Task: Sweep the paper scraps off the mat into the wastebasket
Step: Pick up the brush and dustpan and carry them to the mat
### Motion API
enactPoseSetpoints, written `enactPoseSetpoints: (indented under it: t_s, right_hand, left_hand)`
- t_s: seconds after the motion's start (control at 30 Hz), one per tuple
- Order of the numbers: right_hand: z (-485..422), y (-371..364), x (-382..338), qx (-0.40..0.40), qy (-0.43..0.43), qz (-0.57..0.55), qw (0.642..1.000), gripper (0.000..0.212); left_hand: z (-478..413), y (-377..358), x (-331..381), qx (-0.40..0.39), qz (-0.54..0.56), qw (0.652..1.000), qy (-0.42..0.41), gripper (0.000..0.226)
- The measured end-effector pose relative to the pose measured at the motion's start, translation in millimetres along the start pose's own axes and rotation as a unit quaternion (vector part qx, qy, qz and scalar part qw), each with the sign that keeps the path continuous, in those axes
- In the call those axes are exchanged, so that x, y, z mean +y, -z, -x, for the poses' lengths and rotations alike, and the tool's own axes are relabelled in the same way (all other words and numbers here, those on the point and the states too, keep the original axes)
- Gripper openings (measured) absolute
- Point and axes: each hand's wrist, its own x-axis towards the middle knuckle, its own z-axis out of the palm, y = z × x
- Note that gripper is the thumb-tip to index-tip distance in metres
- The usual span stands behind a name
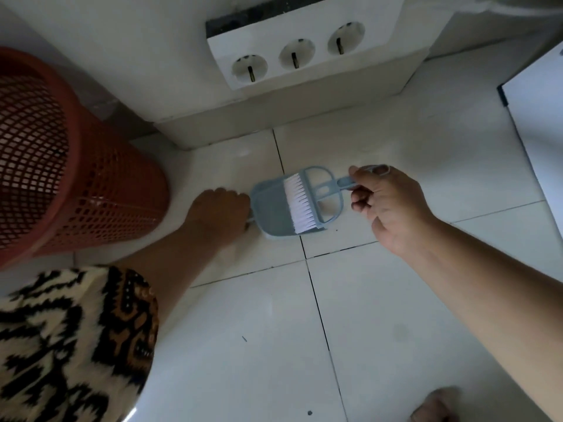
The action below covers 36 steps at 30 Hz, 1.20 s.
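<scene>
While pinching brush (pixel 307 197) handle in right hand (pixel 387 205), lying nested in dustpan (pixel 274 208) on floor, long axis running left-right. Left hand (pixel 217 210) closing on dustpan's far end, wastebasket (pixel 76 178) just leftward (no scraps or mat visible).

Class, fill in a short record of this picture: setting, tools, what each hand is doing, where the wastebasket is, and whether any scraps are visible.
setting: white tiled floor by a wall with a triple socket
tools: blue dustpan with a white-bristled brush lying in it
left hand: at the dustpan's left edge, grip hidden
right hand: closed on the brush handle
wastebasket: red mesh, left of the dustpan, apart from it
scraps: none clearly visible; only tiny specks on the floor
</scene>
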Motion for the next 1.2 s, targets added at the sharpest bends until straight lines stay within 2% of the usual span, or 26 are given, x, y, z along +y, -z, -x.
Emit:
enactPoseSetpoints:
  t_s: [0.1, 0.23, 0.37, 0.53, 0.7, 0.8, 0.97, 1.1, 1.2]
  right_hand:
    - [28.9, 4.7, -6.8, -0.002, -0.02, -0.02, 1.0, 0.014]
    - [82.5, 0.7, -27.5, 0.004, -0.034, -0.005, 0.999, 0.015]
    - [139.6, -6.8, -66.3, -0.007, -0.057, -0.023, 0.998, 0.013]
    - [241.4, -20.7, -156.6, -0.078, -0.056, -0.055, 0.994, 0.019]
    - [345.3, -26.2, -247.9, -0.158, -0.083, -0.065, 0.982, 0.023]
    - [402.2, -23.0, -297.9, -0.181, -0.061, -0.03, 0.981, 0.017]
    - [484.4, -9.3, -368.5, -0.269, -0.028, 0.083, 0.959, 0.016]
    - [541.6, 10.0, -410.3, -0.352, -0.017, 0.18, 0.919, 0.016]
    - [581.9, 26.3, -425.1, -0.404, -0.002, 0.292, 0.867, 0.016]
  left_hand:
    - [35.1, -1.9, 10.8, -0.022, 0.144, 0.987, 0.069, 0.033]
    - [88.7, 26.6, 12.1, 0.035, 0.269, 0.955, 0.122, 0.03]
    - [133.4, 73.6, -1.3, 0.075, 0.306, 0.938, 0.143, 0.031]
    - [219.2, 168.3, -15.6, 0.155, 0.341, 0.914, 0.155, 0.024]
    - [319.0, 257.1, -14.3, 0.17, 0.393, 0.885, 0.185, 0.02]
    - [375.9, 315.7, -7.1, 0.176, 0.379, 0.88, 0.225, 0.015]
    - [473.3, 402.3, 16.0, 0.215, 0.399, 0.831, 0.323, 0.02]
    - [544.4, 445.1, 53.0, 0.265, 0.428, 0.783, 0.367, 0.026]
    - [598.6, 450.6, 85.0, 0.285, 0.462, 0.731, 0.414, 0.028]
